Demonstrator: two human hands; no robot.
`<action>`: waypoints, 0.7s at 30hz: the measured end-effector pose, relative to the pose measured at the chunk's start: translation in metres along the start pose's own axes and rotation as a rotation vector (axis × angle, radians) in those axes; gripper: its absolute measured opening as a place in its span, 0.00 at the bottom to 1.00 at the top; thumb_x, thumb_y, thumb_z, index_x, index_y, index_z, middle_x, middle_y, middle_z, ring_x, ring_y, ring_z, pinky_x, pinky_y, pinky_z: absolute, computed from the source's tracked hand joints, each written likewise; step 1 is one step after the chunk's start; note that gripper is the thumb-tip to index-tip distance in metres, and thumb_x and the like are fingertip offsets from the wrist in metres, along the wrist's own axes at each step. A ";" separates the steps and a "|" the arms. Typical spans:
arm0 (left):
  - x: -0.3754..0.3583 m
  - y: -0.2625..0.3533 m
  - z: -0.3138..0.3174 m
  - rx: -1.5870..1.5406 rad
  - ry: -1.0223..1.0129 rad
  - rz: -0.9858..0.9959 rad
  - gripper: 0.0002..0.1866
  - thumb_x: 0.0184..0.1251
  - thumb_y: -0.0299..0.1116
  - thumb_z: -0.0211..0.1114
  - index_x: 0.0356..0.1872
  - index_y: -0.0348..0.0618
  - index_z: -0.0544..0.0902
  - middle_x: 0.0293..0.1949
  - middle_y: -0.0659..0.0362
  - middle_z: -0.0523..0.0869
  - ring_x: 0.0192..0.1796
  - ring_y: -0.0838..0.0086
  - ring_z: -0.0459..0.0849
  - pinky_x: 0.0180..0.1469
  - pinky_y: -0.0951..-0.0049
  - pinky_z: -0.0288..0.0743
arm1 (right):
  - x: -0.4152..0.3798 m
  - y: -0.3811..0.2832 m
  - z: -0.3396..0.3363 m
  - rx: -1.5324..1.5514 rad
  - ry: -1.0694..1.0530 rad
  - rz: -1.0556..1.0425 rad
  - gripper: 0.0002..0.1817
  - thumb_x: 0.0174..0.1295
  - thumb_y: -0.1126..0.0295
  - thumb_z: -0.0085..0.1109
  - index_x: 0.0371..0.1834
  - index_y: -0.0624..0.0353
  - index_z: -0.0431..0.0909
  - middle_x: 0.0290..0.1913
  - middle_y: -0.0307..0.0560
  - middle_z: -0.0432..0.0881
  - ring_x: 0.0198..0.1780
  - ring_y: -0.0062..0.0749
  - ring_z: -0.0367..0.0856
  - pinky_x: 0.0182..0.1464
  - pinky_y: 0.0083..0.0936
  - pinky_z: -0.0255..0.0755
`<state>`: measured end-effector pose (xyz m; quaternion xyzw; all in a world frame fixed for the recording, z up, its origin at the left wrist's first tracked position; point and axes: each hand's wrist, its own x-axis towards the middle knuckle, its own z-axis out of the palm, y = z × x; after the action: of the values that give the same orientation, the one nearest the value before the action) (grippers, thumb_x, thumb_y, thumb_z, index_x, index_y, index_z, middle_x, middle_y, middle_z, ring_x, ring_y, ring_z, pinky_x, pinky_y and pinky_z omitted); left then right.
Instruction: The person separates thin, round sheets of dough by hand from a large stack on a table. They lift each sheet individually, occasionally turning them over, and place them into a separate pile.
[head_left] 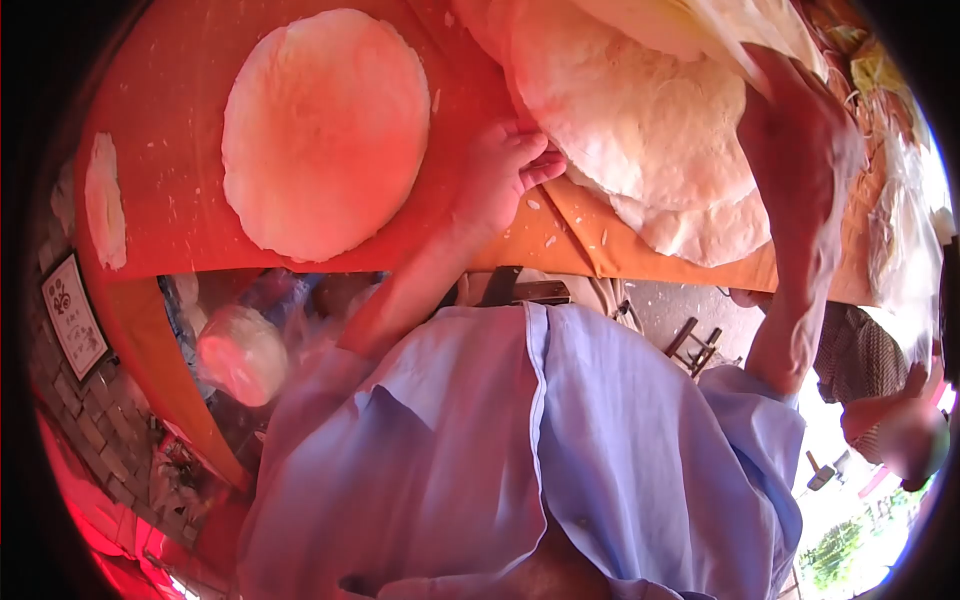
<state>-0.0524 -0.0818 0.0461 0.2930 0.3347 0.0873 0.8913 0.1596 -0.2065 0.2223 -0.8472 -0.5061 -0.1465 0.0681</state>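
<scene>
A round flatbread (325, 135) lies flat on the orange-red cloth at the left. Right of it, several flatbreads (640, 120) overlap in a pile at the cloth's front edge. My left hand (512, 168) is at the pile's left edge, its thumb and fingers drawn together; whether they pinch anything is unclear. At the upper right, my right hand (800, 110) grips a raised flatbread (690, 25) above the pile, with its fingertips mostly hidden.
An orange-red cloth (160, 220) covers the table, with a narrow bread piece (105, 200) at far left. Below hangs bagged bread (240, 355). Clear plastic (900, 210) lies at the right edge. Another person (890, 420) is at the lower right, and a small wooden stool (693, 345) stands beneath.
</scene>
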 end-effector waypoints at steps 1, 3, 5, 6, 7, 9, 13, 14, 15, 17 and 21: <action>0.000 -0.005 -0.002 -0.037 -0.023 -0.014 0.10 0.69 0.31 0.63 0.47 0.39 0.77 0.43 0.56 0.85 0.44 0.69 0.86 0.54 0.68 0.80 | -0.011 -0.001 -0.006 0.045 -0.010 -0.004 0.15 0.54 0.77 0.55 0.44 0.51 0.82 0.36 0.45 0.86 0.35 0.39 0.85 0.38 0.32 0.79; 0.002 -0.013 -0.005 -0.119 -0.071 -0.030 0.11 0.68 0.30 0.63 0.49 0.39 0.77 0.44 0.57 0.85 0.45 0.70 0.86 0.54 0.68 0.81 | -0.041 0.002 0.018 0.112 -0.075 -0.017 0.19 0.48 0.80 0.55 0.44 0.52 0.82 0.38 0.43 0.85 0.38 0.36 0.85 0.41 0.30 0.80; 0.004 -0.017 0.002 -0.075 -0.063 -0.071 0.13 0.69 0.29 0.63 0.52 0.39 0.76 0.45 0.57 0.85 0.45 0.71 0.86 0.53 0.69 0.82 | -0.071 0.002 0.064 0.197 -0.221 -0.015 0.17 0.43 0.79 0.58 0.38 0.52 0.82 0.32 0.44 0.83 0.37 0.41 0.82 0.38 0.35 0.77; 0.003 -0.019 0.006 -0.052 -0.058 -0.096 0.14 0.69 0.28 0.62 0.53 0.39 0.76 0.46 0.57 0.85 0.46 0.71 0.86 0.52 0.69 0.83 | -0.084 0.005 0.086 0.229 -0.323 0.026 0.16 0.42 0.79 0.58 0.38 0.54 0.82 0.32 0.45 0.83 0.38 0.42 0.82 0.39 0.37 0.77; 0.003 -0.021 0.010 -0.046 -0.096 -0.082 0.15 0.69 0.28 0.63 0.54 0.40 0.76 0.46 0.57 0.85 0.46 0.71 0.86 0.52 0.70 0.83 | -0.089 0.004 0.091 0.263 -0.298 0.031 0.17 0.42 0.79 0.58 0.39 0.55 0.82 0.32 0.46 0.82 0.38 0.43 0.82 0.39 0.37 0.77; 0.002 -0.023 0.015 -0.031 -0.169 -0.057 0.16 0.69 0.28 0.63 0.56 0.40 0.75 0.48 0.57 0.85 0.48 0.70 0.86 0.52 0.70 0.84 | -0.090 0.002 0.092 0.313 -0.270 0.049 0.17 0.42 0.79 0.57 0.39 0.56 0.83 0.32 0.47 0.82 0.39 0.44 0.82 0.40 0.38 0.77; 0.005 -0.023 0.021 0.000 -0.244 0.004 0.17 0.70 0.29 0.63 0.57 0.43 0.75 0.50 0.57 0.84 0.50 0.69 0.85 0.53 0.69 0.83 | -0.095 0.010 0.083 0.377 -0.254 0.092 0.19 0.43 0.78 0.57 0.42 0.57 0.83 0.33 0.48 0.82 0.39 0.44 0.82 0.42 0.38 0.76; 0.004 -0.023 0.023 0.005 -0.257 0.027 0.17 0.70 0.29 0.63 0.58 0.44 0.75 0.51 0.57 0.84 0.51 0.69 0.85 0.54 0.68 0.83 | -0.099 0.010 0.085 0.409 -0.252 0.091 0.19 0.43 0.77 0.57 0.42 0.57 0.83 0.34 0.49 0.83 0.40 0.45 0.82 0.42 0.37 0.76; 0.002 -0.022 0.024 0.012 -0.269 0.047 0.17 0.70 0.30 0.63 0.58 0.44 0.75 0.51 0.57 0.84 0.51 0.69 0.85 0.54 0.67 0.83 | -0.097 0.009 0.083 0.415 -0.268 0.100 0.19 0.43 0.78 0.57 0.43 0.57 0.83 0.35 0.49 0.83 0.40 0.45 0.82 0.42 0.37 0.76; 0.005 -0.020 0.022 0.002 -0.255 0.037 0.16 0.70 0.29 0.62 0.57 0.43 0.74 0.50 0.58 0.83 0.51 0.69 0.84 0.55 0.66 0.82 | -0.088 0.006 0.075 0.424 -0.296 0.116 0.20 0.44 0.78 0.57 0.43 0.57 0.83 0.36 0.50 0.83 0.40 0.45 0.82 0.43 0.37 0.76; 0.006 -0.013 0.027 -0.058 -0.297 0.056 0.14 0.72 0.31 0.61 0.55 0.42 0.73 0.51 0.57 0.82 0.53 0.67 0.83 0.56 0.64 0.81 | -0.089 0.005 0.078 0.539 -0.305 0.235 0.21 0.44 0.79 0.60 0.46 0.57 0.83 0.38 0.51 0.84 0.40 0.47 0.82 0.44 0.36 0.76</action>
<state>-0.0307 -0.1028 0.0520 0.2861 0.1881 0.0772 0.9364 0.1385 -0.2627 0.1199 -0.8634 -0.4299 0.1301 0.2299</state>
